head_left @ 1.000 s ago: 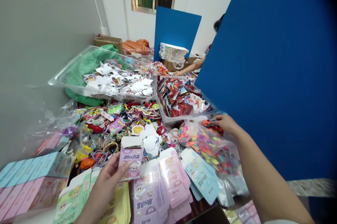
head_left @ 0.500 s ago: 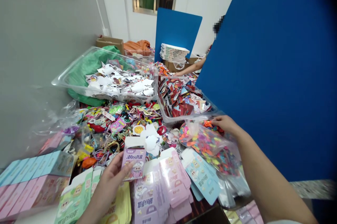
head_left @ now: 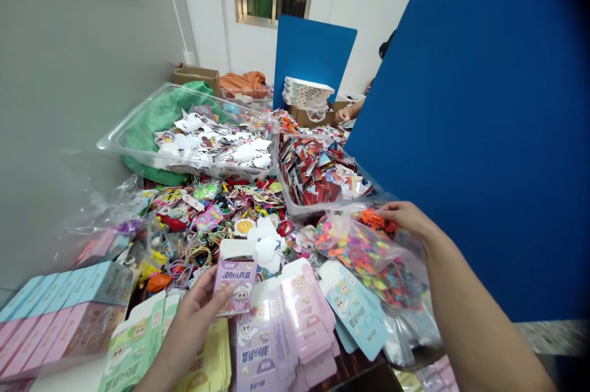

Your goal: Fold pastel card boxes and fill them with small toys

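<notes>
Your co-worker's hand has pulled back toward the blue panel since the earlier frame. Your left hand is closed on a lilac printed box card. Your right hand grips a clear bag of colourful pieces, above folded pink boxes. Farther away is a clear tray of red cards.
</notes>
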A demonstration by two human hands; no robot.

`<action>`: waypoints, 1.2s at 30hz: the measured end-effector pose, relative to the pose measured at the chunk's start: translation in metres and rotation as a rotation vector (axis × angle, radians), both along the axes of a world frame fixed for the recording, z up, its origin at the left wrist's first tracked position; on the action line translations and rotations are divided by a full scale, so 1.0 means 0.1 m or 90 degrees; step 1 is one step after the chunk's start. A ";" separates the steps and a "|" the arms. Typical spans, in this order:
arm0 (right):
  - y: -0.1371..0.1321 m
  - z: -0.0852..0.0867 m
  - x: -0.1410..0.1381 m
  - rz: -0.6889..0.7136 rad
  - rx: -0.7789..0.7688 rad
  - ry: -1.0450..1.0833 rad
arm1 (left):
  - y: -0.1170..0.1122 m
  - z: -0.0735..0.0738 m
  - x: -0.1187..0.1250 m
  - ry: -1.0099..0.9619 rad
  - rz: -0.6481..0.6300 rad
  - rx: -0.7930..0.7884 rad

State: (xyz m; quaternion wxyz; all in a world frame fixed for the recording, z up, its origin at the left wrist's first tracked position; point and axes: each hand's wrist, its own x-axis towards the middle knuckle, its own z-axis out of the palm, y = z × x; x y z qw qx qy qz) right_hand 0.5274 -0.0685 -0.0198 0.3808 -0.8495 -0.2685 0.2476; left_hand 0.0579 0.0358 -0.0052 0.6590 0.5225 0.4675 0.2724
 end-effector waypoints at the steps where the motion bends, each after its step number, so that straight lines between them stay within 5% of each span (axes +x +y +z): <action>1: -0.05 0.02 0.01 -0.003 0.015 0.024 | 0.00 -0.01 0.00 -0.001 -0.001 -0.002; 9: -0.16 0.02 -0.10 -0.025 0.117 0.129 | -0.01 -0.02 0.04 -0.019 -0.014 0.004; 23: -0.01 -0.15 -0.12 -0.093 0.075 -0.113 | 0.00 -0.10 0.00 -0.032 -0.012 0.019; 36: 0.08 -0.22 -0.17 -0.138 0.147 0.093 | -0.05 0.01 0.02 -0.026 0.004 -0.004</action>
